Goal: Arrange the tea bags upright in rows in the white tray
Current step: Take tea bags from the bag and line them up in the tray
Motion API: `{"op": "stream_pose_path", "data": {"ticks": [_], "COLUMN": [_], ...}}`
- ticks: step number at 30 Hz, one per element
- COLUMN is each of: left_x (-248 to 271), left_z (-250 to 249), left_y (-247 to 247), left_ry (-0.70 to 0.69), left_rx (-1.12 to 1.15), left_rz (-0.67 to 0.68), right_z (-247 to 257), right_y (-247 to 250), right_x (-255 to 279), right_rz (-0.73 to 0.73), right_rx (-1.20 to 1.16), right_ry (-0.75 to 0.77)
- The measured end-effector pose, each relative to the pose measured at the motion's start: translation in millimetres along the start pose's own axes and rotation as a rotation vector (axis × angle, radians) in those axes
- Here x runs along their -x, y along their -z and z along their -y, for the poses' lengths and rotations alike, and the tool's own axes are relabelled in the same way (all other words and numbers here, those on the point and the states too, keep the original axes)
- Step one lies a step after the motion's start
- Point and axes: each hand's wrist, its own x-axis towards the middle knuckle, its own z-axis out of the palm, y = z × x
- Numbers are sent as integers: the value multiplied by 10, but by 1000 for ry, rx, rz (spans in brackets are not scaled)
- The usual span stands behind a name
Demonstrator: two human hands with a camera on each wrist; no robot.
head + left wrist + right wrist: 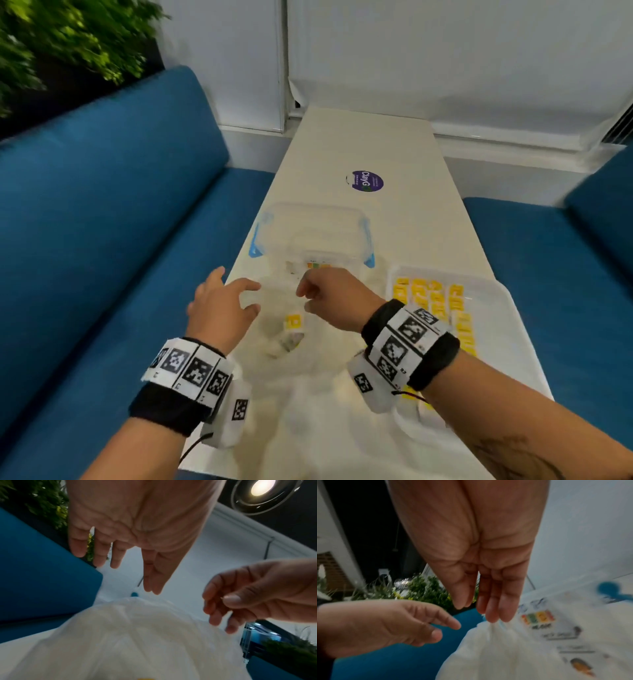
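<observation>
Nearest, the thin translucent plastic bag [291, 342] lies slumped on the white table [359, 144] between the two wrists, with at least one yellow-labelled tea bag [294, 322] showing through it. Just above its top edge, the right hand [330, 298] has its fingertips bunched together, and the right wrist view shows them pinching a gathered tuft of the film; the left hand [219, 305] hovers beside it with fingers spread and relaxed, holding nothing. The step in hand looks like opening or emptying this bag, so it would go best if the left hand took the opposite lip and the two drew the mouth apart gently, since film this light will crumple and spill its contents sideways if yanked. To the right, the white tray [507, 298] already carries several rows of yellow tea bags [435, 294], partly hidden behind the right wristband. Beyond the hands stands a clear lidded container [311, 233] with blue clips. Only the head view shows the tray and its rows; only the right wrist view confirms the pinch on the film; the left wrist view shows the left palm empty above the bag's crumpled top, which the head view blurs.
</observation>
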Motion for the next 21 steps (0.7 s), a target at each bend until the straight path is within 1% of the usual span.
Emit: {"op": "stream_pose_path", "data": {"ticks": [3,5,7,9,10,12,14,16,19,21], "left_x": [-94,-141,-174,-193,-188,-168,-144,-79,72,136], "left_z": [142,202,283,377,413,469,505,469,287,187], "left_y": [-127,-229,-303,-348,-353,-343,-301,-245,-196,-204], "left_ry": [38,28,38,32,20,5,-2,-22,-109,-181], "left_rx": [28,5,8,40,56,72,79,40,-99,-141], "left_rz": [153,223,230,214,222,231,172,106,10,-76], "right_z": [225,368,499,550,534,457,362,313,283,271], "right_y": [-301,-422,-529,-645,-693,-737,-725,-673,-681,-744], "right_x": [-242,-301,-313,-328,-334,-334,-326,-314,-320,-315], "right_rz": [103,134,145,193,235,305,300,252,217,199], "right_rx": [173,380,555,599,607,603,601,590,562,593], "right_ry": [69,151,270,302,277,164,32,-62,-118,-82]}}
